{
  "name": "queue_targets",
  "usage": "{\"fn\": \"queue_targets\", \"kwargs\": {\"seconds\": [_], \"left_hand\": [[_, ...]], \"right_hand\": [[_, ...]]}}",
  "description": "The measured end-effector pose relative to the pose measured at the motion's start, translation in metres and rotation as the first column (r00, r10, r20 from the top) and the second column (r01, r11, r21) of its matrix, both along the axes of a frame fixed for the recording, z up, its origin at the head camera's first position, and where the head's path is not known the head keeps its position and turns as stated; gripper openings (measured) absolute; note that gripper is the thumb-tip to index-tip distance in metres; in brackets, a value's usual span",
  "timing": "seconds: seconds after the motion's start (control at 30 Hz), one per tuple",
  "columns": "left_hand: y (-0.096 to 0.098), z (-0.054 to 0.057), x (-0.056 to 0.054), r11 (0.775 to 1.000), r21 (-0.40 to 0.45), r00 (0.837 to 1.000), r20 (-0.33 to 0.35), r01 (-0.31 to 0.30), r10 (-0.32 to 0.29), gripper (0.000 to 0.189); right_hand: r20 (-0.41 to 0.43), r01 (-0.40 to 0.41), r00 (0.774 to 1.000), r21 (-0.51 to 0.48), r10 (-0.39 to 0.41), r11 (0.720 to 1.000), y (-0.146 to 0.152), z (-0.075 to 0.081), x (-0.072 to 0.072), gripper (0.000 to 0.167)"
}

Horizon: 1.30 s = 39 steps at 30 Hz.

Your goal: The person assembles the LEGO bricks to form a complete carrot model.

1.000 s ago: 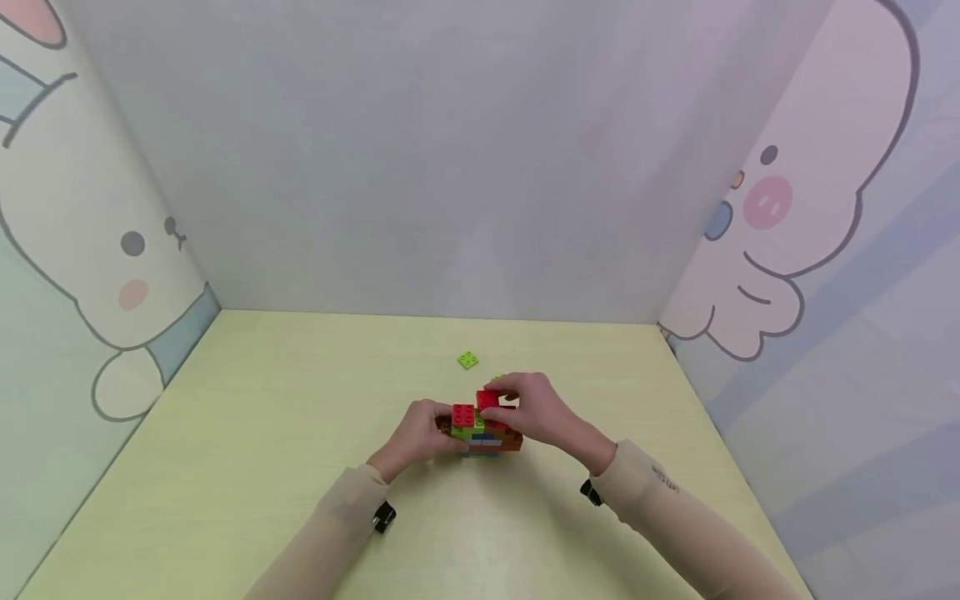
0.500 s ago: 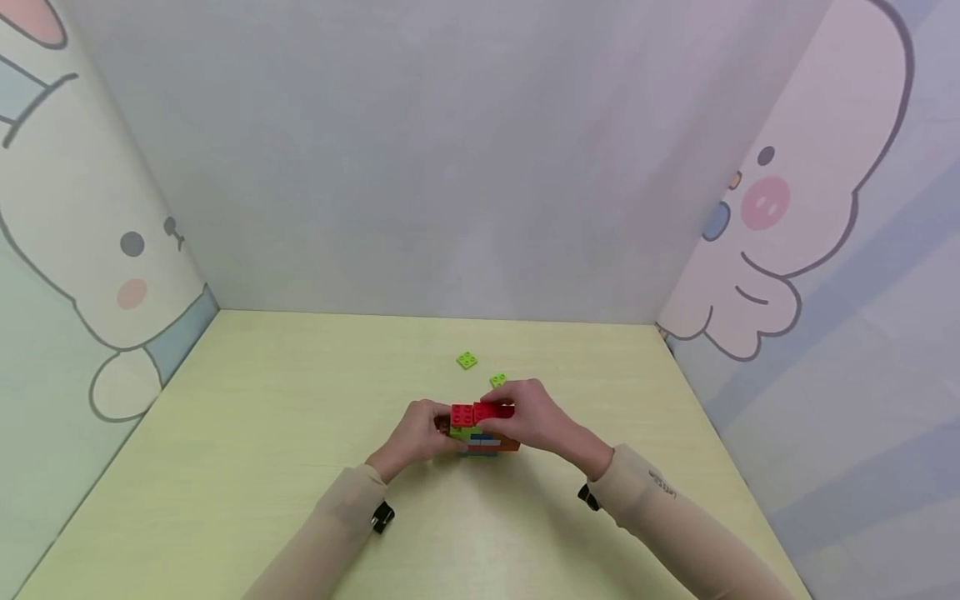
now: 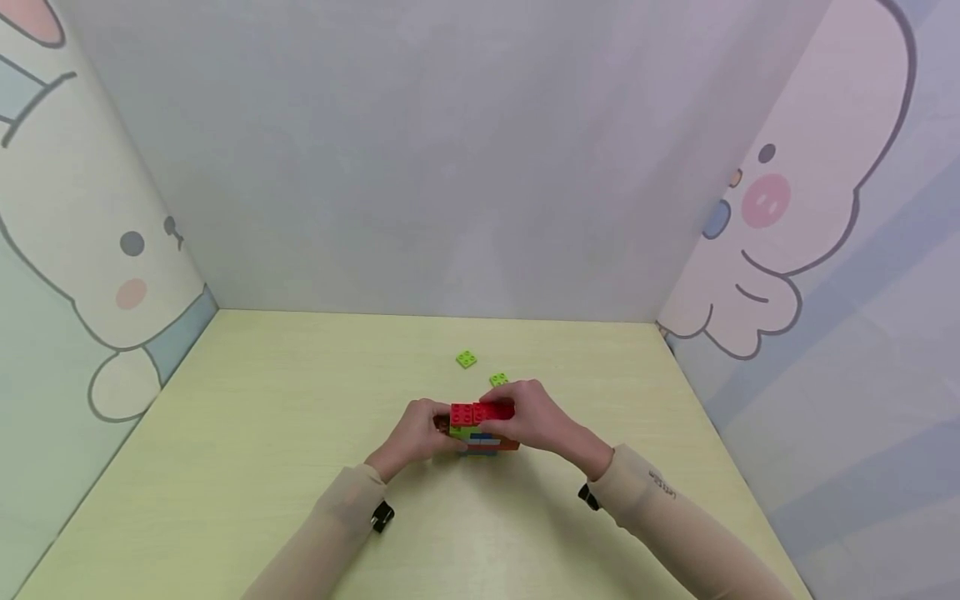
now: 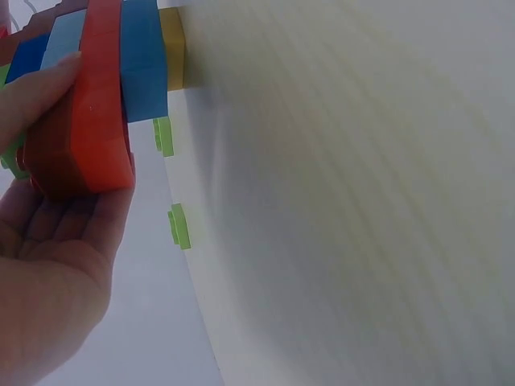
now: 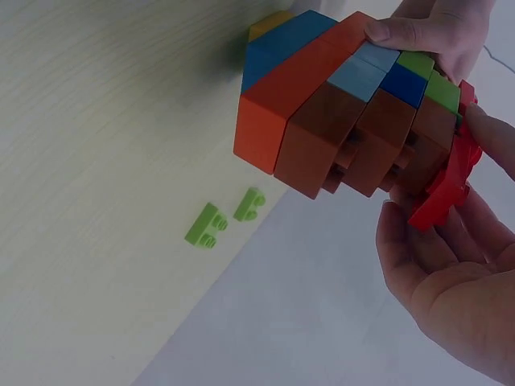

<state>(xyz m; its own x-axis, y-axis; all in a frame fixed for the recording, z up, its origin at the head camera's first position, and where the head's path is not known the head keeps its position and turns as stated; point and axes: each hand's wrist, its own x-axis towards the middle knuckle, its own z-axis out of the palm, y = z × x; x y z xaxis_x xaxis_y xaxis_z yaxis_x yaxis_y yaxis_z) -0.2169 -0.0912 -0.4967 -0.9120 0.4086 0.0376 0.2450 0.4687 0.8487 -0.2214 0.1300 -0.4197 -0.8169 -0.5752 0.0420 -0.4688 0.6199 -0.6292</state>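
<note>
A block model built of toy bricks stands in layers between both hands: yellow at the bottom, then blue, orange-red, and brown with light blue, dark blue and green. My left hand grips its left side, the thumb on the near face, as the left wrist view shows. My right hand pinches a red brick on the model's top, at the right. Beside it on top, to the left, sits another red brick. The right fingers cover part of the top in the head view.
Two flat lime-green bricks lie on the pale table behind the model: a farther brick and a nearer brick, close behind my right hand. A grey wall rises at the table's back, with cartoon-printed side walls.
My right hand has come down with the red brick, which went from raised to level with the red brick beside it. The left hand has stayed in place on the model.
</note>
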Motion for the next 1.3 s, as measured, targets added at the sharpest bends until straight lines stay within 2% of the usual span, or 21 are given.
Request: {"fn": "queue_targets", "kwargs": {"seconds": [0.33,0.63,0.87,1.3], "left_hand": [[0.000,-0.001,0.001,1.000,-0.008,1.000,0.001,-0.006,0.006,0.032],[-0.001,-0.001,0.000,1.000,-0.001,1.000,0.002,-0.006,0.006,0.032],[0.000,-0.002,0.000,1.000,0.009,1.000,0.009,-0.005,0.005,0.033],[0.001,0.000,0.000,1.000,0.010,1.000,0.001,0.000,0.000,0.031]], "right_hand": [[-0.039,-0.009,0.999,0.005,0.009,1.000,0.000,-0.005,0.000,0.027],[0.026,0.012,1.000,-0.016,-0.011,1.000,0.000,-0.007,-0.003,0.026],[0.021,0.017,1.000,0.027,-0.017,1.000,-0.005,0.000,-0.004,0.022],[0.009,0.038,0.999,0.173,-0.040,0.984,-0.019,0.021,-0.004,0.019]]}}
